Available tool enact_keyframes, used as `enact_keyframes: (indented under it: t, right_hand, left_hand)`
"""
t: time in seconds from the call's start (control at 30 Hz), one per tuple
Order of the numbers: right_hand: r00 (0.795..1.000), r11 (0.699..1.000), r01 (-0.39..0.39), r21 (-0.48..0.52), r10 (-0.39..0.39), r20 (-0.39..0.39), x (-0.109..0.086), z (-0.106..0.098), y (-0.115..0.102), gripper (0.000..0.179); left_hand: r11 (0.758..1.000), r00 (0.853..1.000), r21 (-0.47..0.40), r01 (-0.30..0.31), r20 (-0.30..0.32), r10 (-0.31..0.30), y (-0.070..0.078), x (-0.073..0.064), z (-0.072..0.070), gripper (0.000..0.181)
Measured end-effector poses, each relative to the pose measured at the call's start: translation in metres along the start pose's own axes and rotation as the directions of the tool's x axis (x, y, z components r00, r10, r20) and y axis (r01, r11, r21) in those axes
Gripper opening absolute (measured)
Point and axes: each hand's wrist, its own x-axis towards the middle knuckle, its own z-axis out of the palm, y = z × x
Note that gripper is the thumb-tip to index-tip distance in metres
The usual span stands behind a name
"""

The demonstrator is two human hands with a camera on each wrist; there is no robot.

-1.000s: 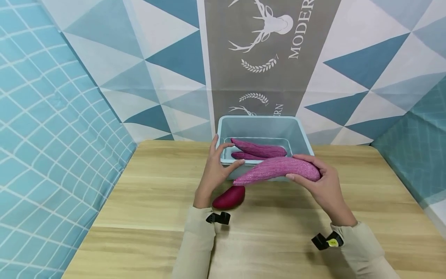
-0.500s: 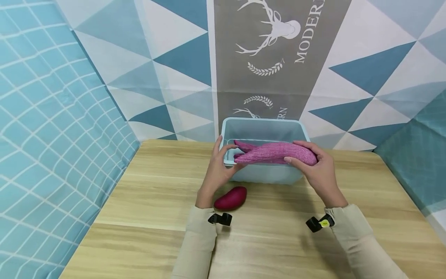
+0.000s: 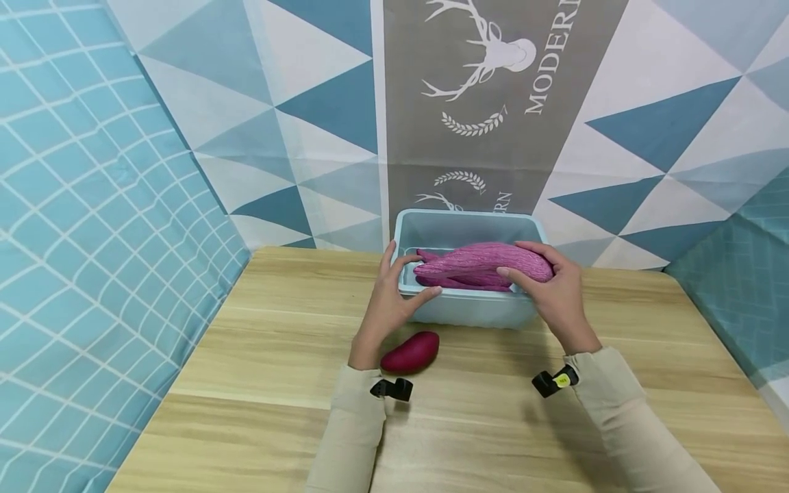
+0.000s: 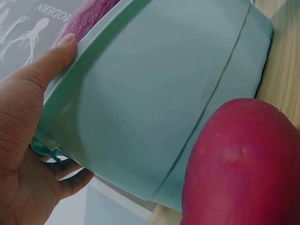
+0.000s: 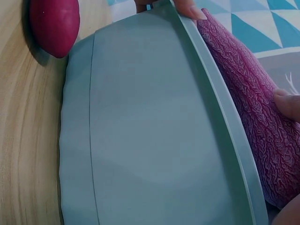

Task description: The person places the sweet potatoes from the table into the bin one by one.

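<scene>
I see wood-grain worktop [image 3: 271, 356] below; ahead, grey panel [image 3: 413, 137], white deer print [image 3: 508, 55], MODERN lettering [image 3: 542, 82]; blue-white triangles [image 3: 335, 106] both sides; gridded blue sheet [image 3: 80, 205] on my left.

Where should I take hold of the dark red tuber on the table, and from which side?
I'd likely grip the dark red tuber across its thick middle, thumb and fingers on its long sides, coming from above and the right. It lies lengthwise on the table, smooth and rounded; the left arm crowds its left end, and the bin stands just beyond.
</scene>
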Motion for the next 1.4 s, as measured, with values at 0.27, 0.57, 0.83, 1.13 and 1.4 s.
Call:
enact_keyframes:
  t: [0.27, 0.57, 0.83, 1.13, 1.4]
  right_hand:
    - [1.000, 0.999, 0.011, -0.034, -0.011, 0.000, 0.007, 0.004, 0.003, 0.052]
    - [0.997, 0.995, 0.071, -0.067, -0.071, 0.005, 0.008, 0.001, 0.004, 0.050]
    - [0.998, 0.996, 0.070, -0.057, -0.070, 0.007, 0.005, -0.002, 0.004, 0.053]
    - [0.994, 0.993, 0.102, -0.059, -0.099, 0.047, -0.002, -0.009, -0.001, 0.052]
    - [0.990, 0.992, 0.125, -0.017, -0.124, 0.073, -0.010, -0.008, -0.005, 0.051]
  left_hand:
    - [1.000, 1.000, -0.005, 0.001, -0.006, -0.001, 0.000, -0.001, 0.000, 0.070]
    - [1.000, 1.000, -0.011, -0.012, -0.006, 0.012, 0.001, -0.001, 0.000, 0.072]
    - [1.000, 1.000, 0.000, -0.009, -0.003, 0.009, 0.001, 0.000, 0.001, 0.070]
    - [1.000, 1.000, 0.001, 0.006, 0.004, -0.006, 0.001, -0.001, 0.001, 0.064]
    - [1.000, 1.000, -0.005, 0.004, 0.003, -0.004, 0.001, 0.000, 0.001, 0.067]
